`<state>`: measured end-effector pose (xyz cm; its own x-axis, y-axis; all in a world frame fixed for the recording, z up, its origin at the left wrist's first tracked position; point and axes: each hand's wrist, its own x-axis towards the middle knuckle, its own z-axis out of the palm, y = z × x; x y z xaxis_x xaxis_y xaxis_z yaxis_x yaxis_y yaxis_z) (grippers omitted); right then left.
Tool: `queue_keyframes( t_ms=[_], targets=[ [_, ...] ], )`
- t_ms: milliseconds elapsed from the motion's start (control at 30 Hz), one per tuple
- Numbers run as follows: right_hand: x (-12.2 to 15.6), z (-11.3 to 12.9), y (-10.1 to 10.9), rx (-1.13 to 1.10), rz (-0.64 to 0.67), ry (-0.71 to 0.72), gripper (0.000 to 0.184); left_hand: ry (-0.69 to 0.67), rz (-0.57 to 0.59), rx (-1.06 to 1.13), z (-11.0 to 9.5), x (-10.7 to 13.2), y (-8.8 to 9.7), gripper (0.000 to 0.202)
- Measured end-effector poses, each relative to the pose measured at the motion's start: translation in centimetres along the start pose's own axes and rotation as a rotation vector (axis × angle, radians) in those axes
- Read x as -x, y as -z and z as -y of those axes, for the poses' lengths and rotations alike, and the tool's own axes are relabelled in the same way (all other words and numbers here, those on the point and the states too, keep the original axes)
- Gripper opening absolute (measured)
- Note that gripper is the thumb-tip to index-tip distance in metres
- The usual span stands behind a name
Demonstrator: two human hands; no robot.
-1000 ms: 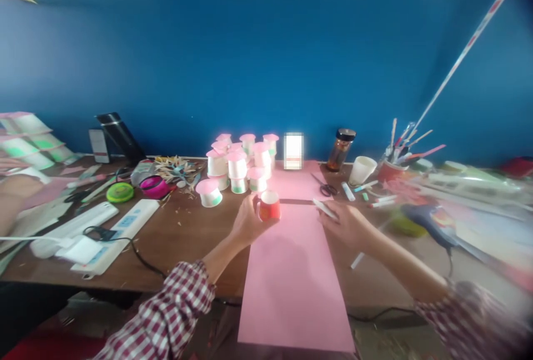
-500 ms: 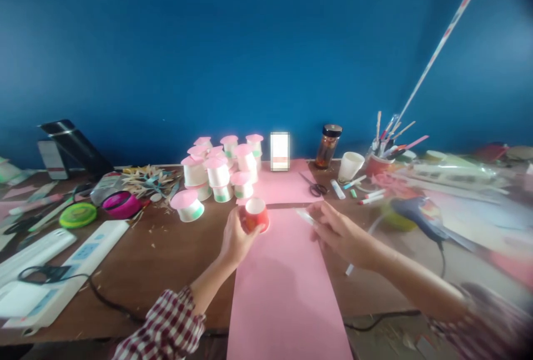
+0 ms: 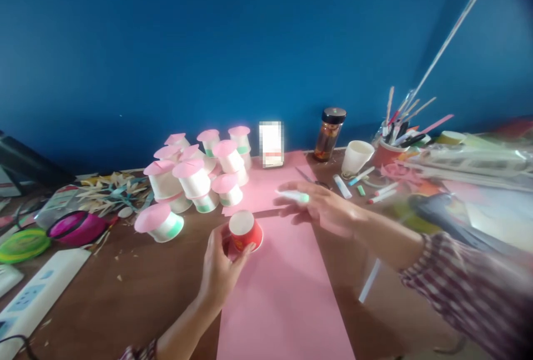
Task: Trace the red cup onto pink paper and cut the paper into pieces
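My left hand (image 3: 222,257) is closed around a red paper cup (image 3: 247,238). The cup is tipped, its pale round end facing up toward me and its white rim low on the right. Beneath it lies a long pink paper sheet (image 3: 283,299). My right hand (image 3: 320,204), a little blurred, is raised over the paper with fingers stretched forward. A white marker with a light green end (image 3: 293,196) lies along those fingers and appears held. To the left stand several white paper cups (image 3: 195,185) topped with pink paper pieces, some of them stacked.
At the back stand a lidded tea bottle (image 3: 330,137), a white cup (image 3: 357,157) and a red pen cup (image 3: 389,153). Scissors (image 3: 306,176) and several markers (image 3: 342,187) lie nearby. On the left are a power strip (image 3: 45,288) and a pink tape measure-like round case (image 3: 77,228).
The view has shifted, so the cups appear closer and further left. My right hand has turned palm down, its fingers reaching further forward with the marker. My left hand still holds the red cup.
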<state>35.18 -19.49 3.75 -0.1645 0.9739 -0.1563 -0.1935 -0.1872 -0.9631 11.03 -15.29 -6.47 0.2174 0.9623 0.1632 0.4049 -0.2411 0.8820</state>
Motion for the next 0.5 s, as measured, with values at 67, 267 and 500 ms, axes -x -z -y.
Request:
queue_keyframes(
  t_ms=[67, 267, 500],
  targets=[
    [-1.6, -0.7, 0.1, 0.078, -0.08, -0.025, 0.025, 0.041, -0.013, -0.027, 0.1, 0.0, -0.1, 0.055],
    [-6.3, -3.1, -0.5, 0.424, -0.229, 0.074, 0.027, 0.102, -0.043, -0.049, 1.2, 0.0, -0.3, 0.061],
    [-9.9, -3.2, -0.8, 0.649, -0.197, 0.107, 0.022, 0.204, -0.097, 0.041, 0.8, 0.0, -0.8, 0.065]
  ],
)
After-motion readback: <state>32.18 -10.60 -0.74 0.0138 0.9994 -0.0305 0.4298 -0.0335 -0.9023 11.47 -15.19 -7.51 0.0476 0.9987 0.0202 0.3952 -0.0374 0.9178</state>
